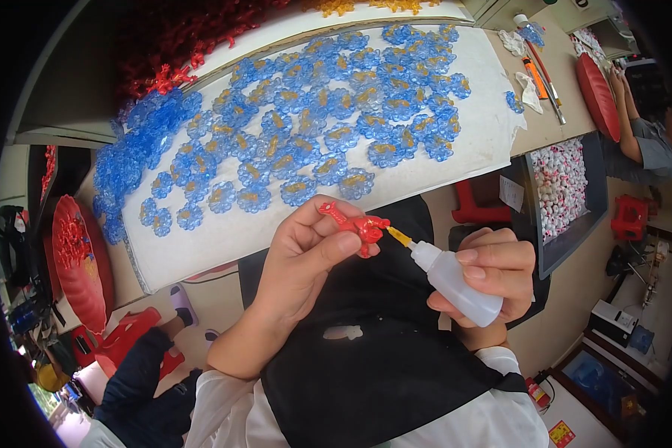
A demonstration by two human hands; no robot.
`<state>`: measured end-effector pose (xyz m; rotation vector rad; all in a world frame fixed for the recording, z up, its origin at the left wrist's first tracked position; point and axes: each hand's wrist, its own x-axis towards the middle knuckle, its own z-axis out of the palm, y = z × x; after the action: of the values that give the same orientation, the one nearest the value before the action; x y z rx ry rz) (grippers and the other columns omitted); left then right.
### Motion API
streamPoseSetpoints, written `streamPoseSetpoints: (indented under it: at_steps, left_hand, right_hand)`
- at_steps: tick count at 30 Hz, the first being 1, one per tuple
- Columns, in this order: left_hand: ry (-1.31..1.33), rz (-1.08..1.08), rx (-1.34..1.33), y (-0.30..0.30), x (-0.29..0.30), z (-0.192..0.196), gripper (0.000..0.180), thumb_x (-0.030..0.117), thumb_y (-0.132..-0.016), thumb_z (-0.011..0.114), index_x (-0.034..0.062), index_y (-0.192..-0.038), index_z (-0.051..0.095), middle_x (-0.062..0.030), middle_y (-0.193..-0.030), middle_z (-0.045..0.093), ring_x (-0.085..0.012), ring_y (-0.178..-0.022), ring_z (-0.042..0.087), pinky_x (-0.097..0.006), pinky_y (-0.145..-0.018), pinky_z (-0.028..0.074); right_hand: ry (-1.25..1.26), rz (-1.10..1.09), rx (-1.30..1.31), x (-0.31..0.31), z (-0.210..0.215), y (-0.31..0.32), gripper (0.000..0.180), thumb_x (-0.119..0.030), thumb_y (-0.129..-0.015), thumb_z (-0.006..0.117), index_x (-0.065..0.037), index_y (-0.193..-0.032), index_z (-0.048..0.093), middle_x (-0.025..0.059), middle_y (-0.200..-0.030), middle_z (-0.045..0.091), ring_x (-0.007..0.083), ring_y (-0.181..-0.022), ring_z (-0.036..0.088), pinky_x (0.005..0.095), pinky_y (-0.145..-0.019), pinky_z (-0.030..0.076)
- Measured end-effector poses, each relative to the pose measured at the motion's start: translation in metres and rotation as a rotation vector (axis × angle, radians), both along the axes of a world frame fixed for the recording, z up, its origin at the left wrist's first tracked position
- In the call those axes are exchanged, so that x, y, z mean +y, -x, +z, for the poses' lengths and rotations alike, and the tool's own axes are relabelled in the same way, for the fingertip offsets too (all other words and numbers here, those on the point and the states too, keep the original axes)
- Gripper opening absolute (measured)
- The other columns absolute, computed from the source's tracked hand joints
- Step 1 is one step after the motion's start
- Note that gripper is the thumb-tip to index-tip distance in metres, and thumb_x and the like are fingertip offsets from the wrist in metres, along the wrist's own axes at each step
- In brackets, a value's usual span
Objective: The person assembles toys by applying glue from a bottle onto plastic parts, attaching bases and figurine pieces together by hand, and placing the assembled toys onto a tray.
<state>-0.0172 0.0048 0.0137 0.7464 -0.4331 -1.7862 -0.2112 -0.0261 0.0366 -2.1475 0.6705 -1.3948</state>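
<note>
White sheet point(179, 261) bears many blue pieces point(254, 198). Before the sheet's near edge, left hand point(302, 254) pinches red figure point(366, 228); right hand point(500, 267) grips bottle point(455, 287), yellow nozzle point(399, 236) at the figure, contact unclear. Risk: too hard a squeeze could over-dispense; a loose pinch could let the figure twist.

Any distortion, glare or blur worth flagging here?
Head view, rim: fisheye bending and a black surround; head view, centre: left hand, right hand, red figurine and bottle look fairly sharp; head view, upper left: red pieces fall partly into shadow; head view, lower-left edge: a bright, washed-out patch.
</note>
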Motion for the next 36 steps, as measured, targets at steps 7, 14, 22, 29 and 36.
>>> streamPoseSetpoints:
  at_steps: [7,14,22,29,36]
  left_hand:
    - [-0.015,0.033,0.087,-0.001,-0.002,-0.006,0.021,0.009,-0.08,0.055,0.0014,-0.099,0.049,-0.0136,-0.093,0.058,-0.0194,-0.077,0.057,-0.029,-0.073,0.045]
    - [0.019,0.123,0.039,-0.017,-0.003,-0.009,0.023,0.013,-0.08,0.057,0.0015,-0.097,0.049,-0.013,-0.089,0.058,-0.0209,-0.076,0.057,-0.031,-0.07,0.046]
    - [0.013,0.13,-0.013,-0.012,0.003,-0.003,0.022,0.01,-0.079,0.057,0.0023,-0.097,0.049,-0.0134,-0.089,0.058,-0.0206,-0.076,0.057,-0.03,-0.071,0.046]
    - [-0.011,0.089,-0.007,-0.01,-0.005,-0.008,0.022,0.01,-0.079,0.057,0.0027,-0.097,0.049,-0.0139,-0.09,0.058,-0.0208,-0.076,0.057,-0.03,-0.07,0.046]
    - [-0.018,-0.034,0.074,0.001,-0.016,-0.007,0.02,0.01,-0.082,0.053,0.0032,-0.1,0.049,-0.0152,-0.095,0.058,-0.016,-0.076,0.057,-0.024,-0.068,0.045]
  right_hand:
    - [-0.017,0.018,-0.01,-0.006,0.0,0.011,0.042,-0.015,-0.061,0.077,-0.006,-0.093,0.05,0.01,-0.087,0.049,0.0171,-0.065,0.051,0.0239,-0.051,0.043]
    - [-0.282,-0.227,-0.064,-0.072,-0.024,0.052,0.03,0.006,-0.061,0.062,0.0,-0.089,0.053,0.0135,-0.091,0.054,0.0218,-0.08,0.055,0.029,-0.074,0.044]
    - [0.149,-0.147,0.738,-0.165,-0.027,0.065,0.039,0.005,-0.057,0.06,-0.009,-0.093,0.055,0.0022,-0.098,0.058,0.0231,-0.087,0.057,0.0321,-0.072,0.047]
    - [0.073,-0.18,0.802,-0.123,-0.028,0.087,0.042,0.008,-0.054,0.06,-0.005,-0.095,0.057,0.0085,-0.104,0.058,0.024,-0.083,0.058,0.0305,-0.07,0.048]
    - [0.238,-0.269,0.719,-0.086,-0.047,0.095,0.038,0.002,-0.057,0.063,-0.004,-0.094,0.058,0.0083,-0.093,0.059,0.0224,-0.07,0.058,0.03,-0.06,0.047]
